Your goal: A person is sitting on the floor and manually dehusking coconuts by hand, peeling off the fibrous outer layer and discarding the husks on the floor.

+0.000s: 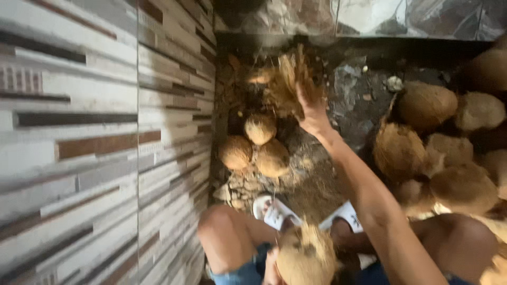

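Brown, stringy husk [282, 79] is bunched in the right hand [312, 108], which is stretched out ahead of the person over the dirt floor [311, 184]. The fingers are closed on the fibres, and the clump fans up and to the left of the fist, its strands running away from the wrist; motion blur hides just how the fingers wrap it. Close to the body, the left hand [272, 269] sits against a coconut [306, 258] held between the knees, at the bottom edge of the view. Whether that hand clasps the nut or only steadies it, I cannot tell, since most of the hand is cut off by the frame.

Taking the held coconut as the landmark: the husk lies straight ahead of it, well apart, at the end of the extended right arm, so the right hand alone is near it. Between the two, ahead and a little left of the coconut, three husked nuts [256, 148] lie touching in a small cluster beside the tiled wall [105, 132]. Ahead and to the right is a heap of unhusked ones [428, 142], at least seven countable, with more cut off at the edge. Two white sandals [274, 211] show just beyond the coconut, one to each side of it.
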